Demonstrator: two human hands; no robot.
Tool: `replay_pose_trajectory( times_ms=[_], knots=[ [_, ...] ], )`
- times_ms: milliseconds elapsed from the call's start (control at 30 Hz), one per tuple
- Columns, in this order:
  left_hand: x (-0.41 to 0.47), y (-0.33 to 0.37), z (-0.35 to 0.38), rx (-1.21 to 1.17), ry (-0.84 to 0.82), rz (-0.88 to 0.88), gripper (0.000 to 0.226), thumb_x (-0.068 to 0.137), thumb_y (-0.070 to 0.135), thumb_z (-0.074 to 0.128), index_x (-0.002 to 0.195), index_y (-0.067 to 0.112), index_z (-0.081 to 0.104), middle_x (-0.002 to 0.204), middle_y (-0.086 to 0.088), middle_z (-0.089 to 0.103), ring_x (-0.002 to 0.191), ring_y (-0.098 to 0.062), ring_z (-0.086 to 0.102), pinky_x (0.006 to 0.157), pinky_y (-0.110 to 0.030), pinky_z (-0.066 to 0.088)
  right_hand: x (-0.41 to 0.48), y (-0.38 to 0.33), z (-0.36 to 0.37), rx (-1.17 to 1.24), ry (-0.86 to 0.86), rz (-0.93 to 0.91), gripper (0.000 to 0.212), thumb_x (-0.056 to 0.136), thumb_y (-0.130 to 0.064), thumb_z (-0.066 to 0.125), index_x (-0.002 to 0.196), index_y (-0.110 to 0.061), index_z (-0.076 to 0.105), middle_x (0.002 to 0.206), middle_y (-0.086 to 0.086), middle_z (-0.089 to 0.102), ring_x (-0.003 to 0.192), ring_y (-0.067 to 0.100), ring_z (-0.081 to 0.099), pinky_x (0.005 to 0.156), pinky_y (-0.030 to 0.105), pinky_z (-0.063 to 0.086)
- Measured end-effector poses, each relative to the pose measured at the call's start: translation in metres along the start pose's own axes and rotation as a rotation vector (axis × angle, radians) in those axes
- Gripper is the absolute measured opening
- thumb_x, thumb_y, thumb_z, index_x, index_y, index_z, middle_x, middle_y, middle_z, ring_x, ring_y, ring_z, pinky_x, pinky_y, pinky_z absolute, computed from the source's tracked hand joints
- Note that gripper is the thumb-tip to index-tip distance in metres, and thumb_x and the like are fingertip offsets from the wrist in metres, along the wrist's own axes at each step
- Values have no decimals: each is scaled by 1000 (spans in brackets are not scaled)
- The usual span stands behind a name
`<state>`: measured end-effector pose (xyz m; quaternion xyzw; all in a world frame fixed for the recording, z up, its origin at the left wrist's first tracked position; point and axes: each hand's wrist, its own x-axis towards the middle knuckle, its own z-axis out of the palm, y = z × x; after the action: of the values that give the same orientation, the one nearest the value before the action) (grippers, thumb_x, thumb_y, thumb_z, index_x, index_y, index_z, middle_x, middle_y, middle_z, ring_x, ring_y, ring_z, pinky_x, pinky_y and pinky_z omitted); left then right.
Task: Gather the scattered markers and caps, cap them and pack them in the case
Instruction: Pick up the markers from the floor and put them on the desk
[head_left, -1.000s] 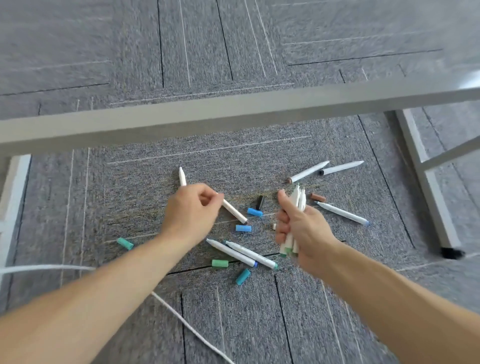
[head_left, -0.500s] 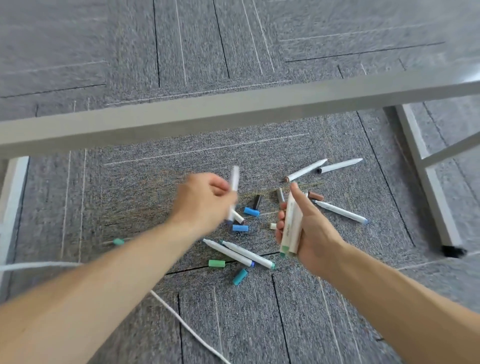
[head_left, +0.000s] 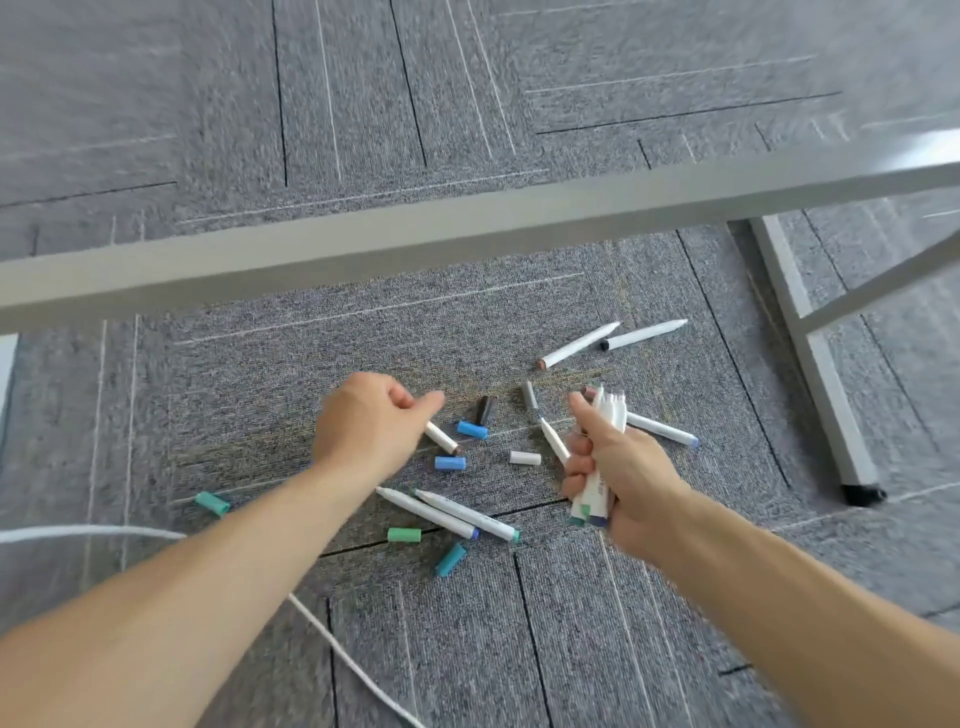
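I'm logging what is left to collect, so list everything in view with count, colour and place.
Loose markers: six, white; two far right, one beside the right hand, one under the left hand, two near centre.
Held markers: a bundle, white, exact count unclear, in the right hand.
Blue caps: two, centre.
Green caps: two; one centre, one far left.
Teal cap: one, nearest.
White cap: one, centre.
Black cap: one, centre.
Grey cap: one, centre.
Cable: one, white, lower left.
Frame: grey metal, across the top.
Carpet: grey tiles.
Left hand: reaching down.
Right hand: gripping the bundle.
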<state>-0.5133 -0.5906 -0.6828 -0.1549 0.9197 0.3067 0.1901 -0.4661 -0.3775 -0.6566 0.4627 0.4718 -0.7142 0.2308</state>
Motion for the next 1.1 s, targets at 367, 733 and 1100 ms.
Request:
replay_pose_trajectory(
  times_ms=[367,733,1100],
  knots=[
    [2,27,1,-106,-170,-27,26,86,40,78,75,17,76,62,3,66,45,-11,51,46,-21,41,1,3,-1,17,-82,6,58,85,-52,70,121,-7,62,73,-1,59,57,10,54,58,27,53],
    [-40,57,-2,-254,-344,89,23,89,40,75,79,20,78,70,10,75,59,-9,61,59,-25,50,-10,-2,-3,-6,-100,-15,46,81,-42,79,105,-7,62,72,1,60,56,11,52,54,26,48],
    [-53,-55,12,90,-240,-296,54,81,57,76,51,12,75,51,3,69,49,-15,60,56,-28,50,-36,11,-28,106,-126,-10,25,98,-29,61,109,-7,58,74,1,60,60,11,52,63,29,50]
  ],
)
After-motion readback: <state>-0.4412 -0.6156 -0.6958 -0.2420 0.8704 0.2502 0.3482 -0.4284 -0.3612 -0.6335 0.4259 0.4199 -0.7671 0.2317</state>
